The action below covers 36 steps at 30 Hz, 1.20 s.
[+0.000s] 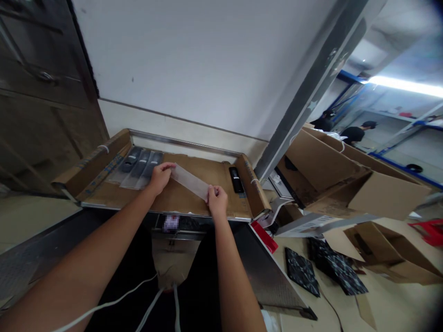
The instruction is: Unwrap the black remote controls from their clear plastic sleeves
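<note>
Stretched between my two hands is a clear plastic bag (191,180), narrow and flat, with nothing visible inside it. My left hand (162,177) pinches its upper left end, and my right hand (217,200) grips the lower right end. Left of my left hand, several black devices in clear bags (141,165) lie side by side on the cardboard-covered table (187,161). One unbagged black device (236,180) with a small white label rests to the right of my right hand, near the cardboard side wall.
Folded cardboard walls (252,184) edge the table at both sides. A large open carton (321,170) stands to the right, with another open box (391,249) on the floor. Dark patterned panels (332,263) lie near it. Two people (356,133) are far off at right.
</note>
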Available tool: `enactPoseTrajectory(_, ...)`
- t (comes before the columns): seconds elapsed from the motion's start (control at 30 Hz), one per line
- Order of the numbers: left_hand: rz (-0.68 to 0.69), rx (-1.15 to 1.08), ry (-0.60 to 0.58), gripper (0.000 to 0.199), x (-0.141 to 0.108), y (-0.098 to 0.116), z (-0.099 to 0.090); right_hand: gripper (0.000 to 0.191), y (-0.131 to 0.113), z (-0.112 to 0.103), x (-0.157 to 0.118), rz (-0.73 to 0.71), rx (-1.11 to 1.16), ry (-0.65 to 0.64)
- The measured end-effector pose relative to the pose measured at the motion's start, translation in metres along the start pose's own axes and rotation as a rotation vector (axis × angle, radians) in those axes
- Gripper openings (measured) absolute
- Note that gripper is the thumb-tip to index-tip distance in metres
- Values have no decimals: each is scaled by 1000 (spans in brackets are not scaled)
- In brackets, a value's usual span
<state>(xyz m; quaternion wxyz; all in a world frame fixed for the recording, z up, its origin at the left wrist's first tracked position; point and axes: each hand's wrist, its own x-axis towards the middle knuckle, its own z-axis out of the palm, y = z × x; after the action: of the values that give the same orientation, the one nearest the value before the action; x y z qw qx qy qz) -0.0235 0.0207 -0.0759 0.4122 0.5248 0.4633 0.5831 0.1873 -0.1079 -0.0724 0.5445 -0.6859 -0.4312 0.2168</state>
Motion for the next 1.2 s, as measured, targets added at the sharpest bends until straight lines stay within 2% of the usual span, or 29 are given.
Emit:
enactPoseTrajectory(0.17, -77, -54, -57, 26, -1, 2, -2, 35, 0, 2, 0, -49, 36, 1)
enactPoseTrajectory(0.47, 76, 114, 13, 25, 5, -7, -3, 37, 4, -4, -1, 12, 50, -5)
enactPoseTrajectory(0.63, 143, 146, 209, 28, 8, -10, -1, 41, -2, -12, -2, 75, -64, 138)
enactPoseTrajectory(0.7, 137, 137, 220, 28, 9, -13, 0, 42, -5, -12, 0, 146, -101, 210)
enactPoseTrajectory(0.77, 123, 133, 208, 26, 11, -15, 0, 42, -9, -9, -1, 169, -158, 227)
enactPoseTrajectory(0.97, 116, 109, 151, 23, 11, -17, 1, 37, -20, 17, -14, -89, -365, -72)
enactPoseTrajectory(1.1, 88, 69, 117, 23, 9, -14, 1, 40, -27, 34, -24, -173, -378, -145)
enactPoseTrajectory(1.2, 84, 95, 117, 20, 9, -12, 1, 36, -30, 38, -25, -218, -292, -232)
